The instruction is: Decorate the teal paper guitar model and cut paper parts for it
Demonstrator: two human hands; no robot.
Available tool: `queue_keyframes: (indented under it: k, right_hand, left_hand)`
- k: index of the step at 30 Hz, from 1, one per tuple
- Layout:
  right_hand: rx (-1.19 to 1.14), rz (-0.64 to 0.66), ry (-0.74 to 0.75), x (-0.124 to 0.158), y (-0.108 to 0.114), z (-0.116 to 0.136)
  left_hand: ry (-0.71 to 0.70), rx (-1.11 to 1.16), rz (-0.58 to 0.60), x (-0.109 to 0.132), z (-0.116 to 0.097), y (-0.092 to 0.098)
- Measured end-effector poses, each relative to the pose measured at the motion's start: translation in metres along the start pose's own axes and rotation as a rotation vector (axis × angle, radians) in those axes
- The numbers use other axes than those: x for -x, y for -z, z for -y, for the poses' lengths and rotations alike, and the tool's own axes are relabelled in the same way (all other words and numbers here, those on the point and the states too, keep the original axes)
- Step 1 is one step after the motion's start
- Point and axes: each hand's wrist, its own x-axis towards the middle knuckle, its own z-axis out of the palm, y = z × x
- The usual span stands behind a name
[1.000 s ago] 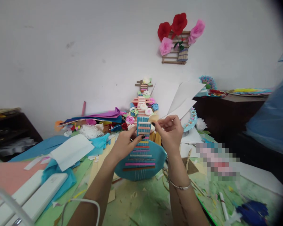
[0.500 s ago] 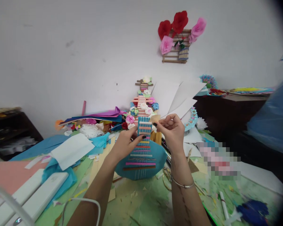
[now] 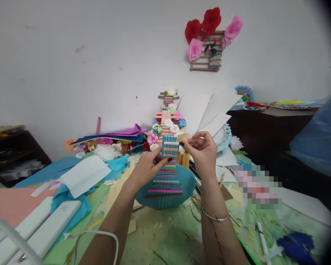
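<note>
A blue paper lute model (image 3: 165, 200) stands upright in front of me, with coloured strips across it and thin white strings running lengthwise. My left hand (image 3: 149, 167) is closed around its neck, thumb on the front and fingers behind. Beside the top of the neck, my right hand (image 3: 202, 151) pinches a small tan piece of paper (image 3: 182, 137). That piece is close to the neck's right edge; whether they touch I cannot tell. Behind stands another lute-like model (image 3: 167, 121) decorated with paper flowers.
White paper sheets (image 3: 84, 175) and white boxes (image 3: 53, 230) lie at left beside blue tissue. Coloured paper rolls (image 3: 113, 136) and white string (image 3: 106, 151) sit at the back. On the right are a white pen (image 3: 262, 239) and dark blue scrap (image 3: 296, 246). A person's blue garment (image 3: 317, 136) shows far right.
The view has shifted slightly. Both hands keep their holds on the lute model and the tan paper, with hardly any other movement.
</note>
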Motion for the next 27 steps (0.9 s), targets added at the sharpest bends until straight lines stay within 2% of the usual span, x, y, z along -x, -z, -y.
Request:
queue_keyframes:
  k: [14, 21, 27]
  right_hand:
    - [-0.067, 0.147, -0.096, -0.002, -0.002, -0.01]
    - [-0.074, 0.155, -0.118, -0.003, 0.003, -0.014]
    - [-0.048, 0.145, -0.107, -0.003, 0.001, -0.015]
  left_hand:
    - [0.027, 0.037, -0.014, -0.001, 0.003, -0.001]
    - [0.035, -0.005, -0.062, -0.003, 0.008, -0.001]
    - [0.038, 0.015, -0.054, -0.003, 0.01, -0.001]
